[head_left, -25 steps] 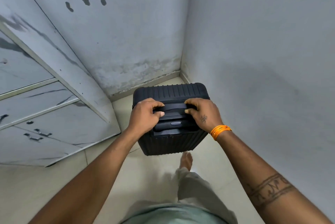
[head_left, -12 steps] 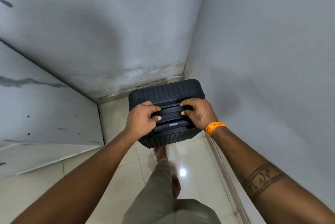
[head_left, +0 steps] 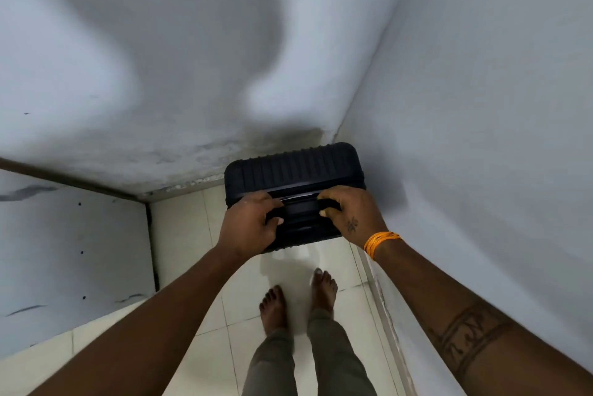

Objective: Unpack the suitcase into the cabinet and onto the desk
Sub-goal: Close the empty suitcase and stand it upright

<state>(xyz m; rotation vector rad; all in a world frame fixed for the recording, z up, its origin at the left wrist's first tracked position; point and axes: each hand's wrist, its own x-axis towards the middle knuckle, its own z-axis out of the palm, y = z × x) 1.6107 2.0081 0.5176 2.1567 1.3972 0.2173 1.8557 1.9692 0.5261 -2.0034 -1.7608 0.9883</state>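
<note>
Down in the corner of the room, a black ribbed suitcase [head_left: 290, 168] stands upright where two pale walls [head_left: 481, 107] meet, its far edge close against the back wall and its right side just beside the right one. Both hands are on its top handle [head_left: 300, 208] — the left hand [head_left: 245, 230] curls over the handle's left end with the thumb tucked underneath, and the right hand [head_left: 351, 214] clamps the right end the same way, fingers wrapped over the bar. Each grip is clenched on the handle, the two hands a little apart with a bare stretch of bar showing between them. An orange band [head_left: 380, 241] circles the right wrist, a small tattoo marks the back of that hand, and a wider tattooed band crosses the right forearm. Whether the case's wheels sit on the floor [head_left: 183, 235] or hang just above it cannot be told, since its lower part is hidden behind the hands. Below, the person's two bare feet [head_left: 298, 296] stand on glossy cream tiles, grey-green trouser legs above them. To the left, a grey marbled cabinet side [head_left: 70, 257] reaches the floor — a dark gap runs along its edge where it nears the back wall. Soft shadows spread across the back wall above the case.
</note>
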